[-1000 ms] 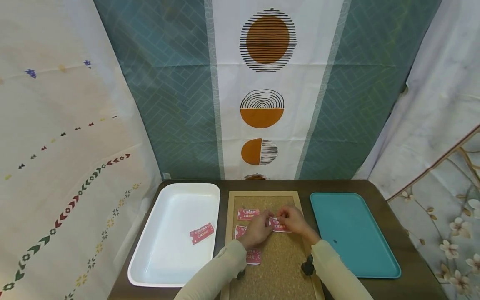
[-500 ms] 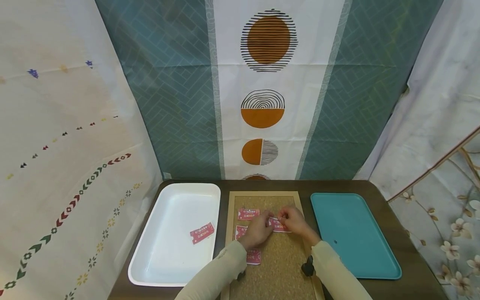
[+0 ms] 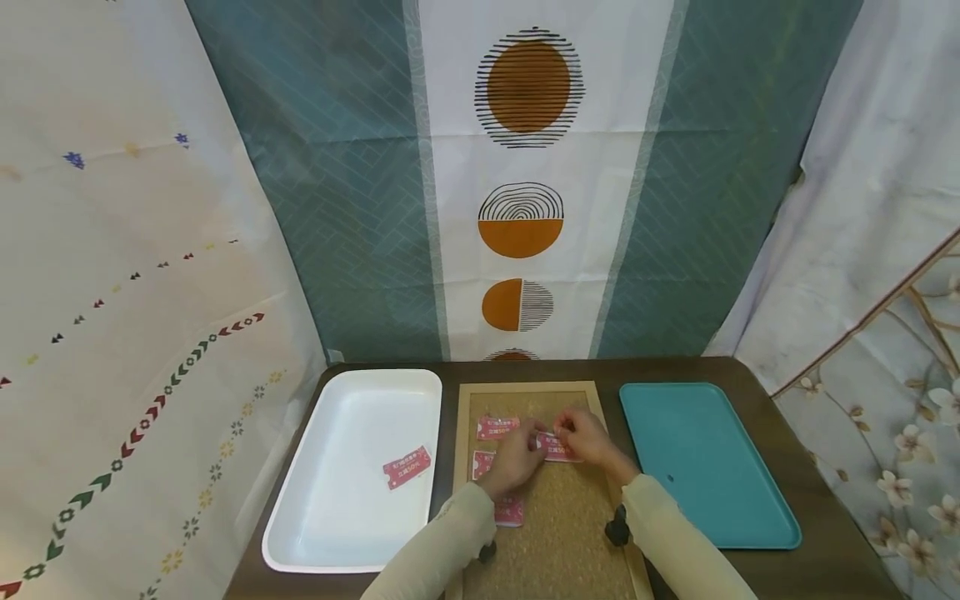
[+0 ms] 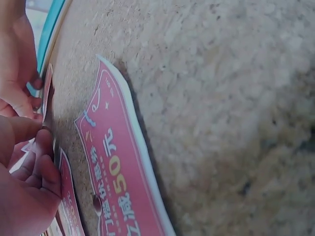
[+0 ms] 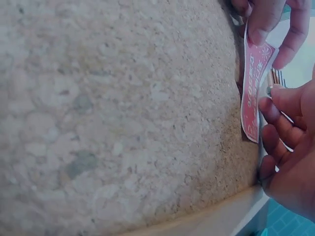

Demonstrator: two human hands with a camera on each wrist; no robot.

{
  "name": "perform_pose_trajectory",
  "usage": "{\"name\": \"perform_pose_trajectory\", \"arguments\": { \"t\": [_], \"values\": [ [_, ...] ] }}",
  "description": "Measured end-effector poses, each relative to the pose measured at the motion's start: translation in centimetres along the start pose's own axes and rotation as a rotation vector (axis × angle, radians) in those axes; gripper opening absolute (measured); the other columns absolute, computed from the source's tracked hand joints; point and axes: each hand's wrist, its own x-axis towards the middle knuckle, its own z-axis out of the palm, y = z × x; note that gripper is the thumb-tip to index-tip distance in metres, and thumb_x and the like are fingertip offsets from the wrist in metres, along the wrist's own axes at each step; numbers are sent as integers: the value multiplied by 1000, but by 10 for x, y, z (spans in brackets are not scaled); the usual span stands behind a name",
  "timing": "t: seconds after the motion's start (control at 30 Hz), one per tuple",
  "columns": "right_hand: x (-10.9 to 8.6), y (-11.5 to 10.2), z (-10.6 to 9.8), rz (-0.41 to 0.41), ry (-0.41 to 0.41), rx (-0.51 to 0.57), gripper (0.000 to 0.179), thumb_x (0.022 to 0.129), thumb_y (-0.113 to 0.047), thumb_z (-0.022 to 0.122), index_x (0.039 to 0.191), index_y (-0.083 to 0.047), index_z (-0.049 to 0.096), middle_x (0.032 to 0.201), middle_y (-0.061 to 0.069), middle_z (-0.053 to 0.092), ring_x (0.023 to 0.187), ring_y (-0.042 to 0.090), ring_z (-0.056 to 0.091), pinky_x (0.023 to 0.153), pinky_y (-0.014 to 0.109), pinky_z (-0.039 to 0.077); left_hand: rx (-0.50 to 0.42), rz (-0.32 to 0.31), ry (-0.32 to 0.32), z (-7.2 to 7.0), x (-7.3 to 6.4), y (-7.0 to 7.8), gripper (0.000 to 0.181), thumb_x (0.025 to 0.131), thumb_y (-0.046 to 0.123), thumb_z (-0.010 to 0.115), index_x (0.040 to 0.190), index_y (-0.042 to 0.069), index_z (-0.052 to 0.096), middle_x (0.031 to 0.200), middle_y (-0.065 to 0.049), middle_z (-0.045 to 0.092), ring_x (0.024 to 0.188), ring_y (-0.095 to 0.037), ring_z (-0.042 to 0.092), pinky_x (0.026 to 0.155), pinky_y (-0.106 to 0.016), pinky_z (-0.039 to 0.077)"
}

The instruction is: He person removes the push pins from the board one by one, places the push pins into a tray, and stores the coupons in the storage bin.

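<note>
Flanking upper-right coupon (image 3: 557,448): 2 hands (image 3: 513,460) | bare cork (image 3: 562,537) below | frame edge (image 3: 525,387) above

Wears a pale cream left sleeve (image 3: 433,546) and a matching right sleeve (image 3: 684,540) — both long, both plain-looking, both loose enough to fold softly. Ends each near the wrist, leaving bare the left hand (image 3: 516,460) and the right hand (image 3: 589,439). Bears something small and black at each wrist: shows the right piece (image 3: 617,527) more fully, as a rounded dark lump with an uneven outline, and the left piece (image 3: 487,552) only in part, as a smaller dark knob — too small for finer detail. Shows bare fingers (image 5: 283,129) up close, with rounded tips and creased joints.
</note>
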Motion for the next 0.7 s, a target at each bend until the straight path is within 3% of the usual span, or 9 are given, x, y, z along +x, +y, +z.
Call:
{"name": "perform_pose_trajectory", "arguments": {
  "t": [0.33,0.57,0.7],
  "values": [
    [-8,-6,-17,-26,16,19,8,101,0,64,93,-3,65,85,4,62,77,15,53,70,29,45,-20,53,29,-13,-6,0,38,97,8,74,134,10,65,89,3,62,71,-6,54,60,-23,47],
    [-11,3,-27,-51,20,2,4,100,-3,67,99,0,67,89,4,65,81,14,55,74,30,47,-29,-15,22,-31,-10,1,41,99,11,72,138,11,62,90,3,61,70,-9,57,56,-25,48],
    [-14,7,-29,-28,12,45,4,98,-1,69,100,2,67,89,5,65,82,16,55,72,29,48,-19,-2,30,-40,-10,-1,42,99,12,72,140,10,61,91,2,62,70,-10,57,55,-25,47]
  ]
}}
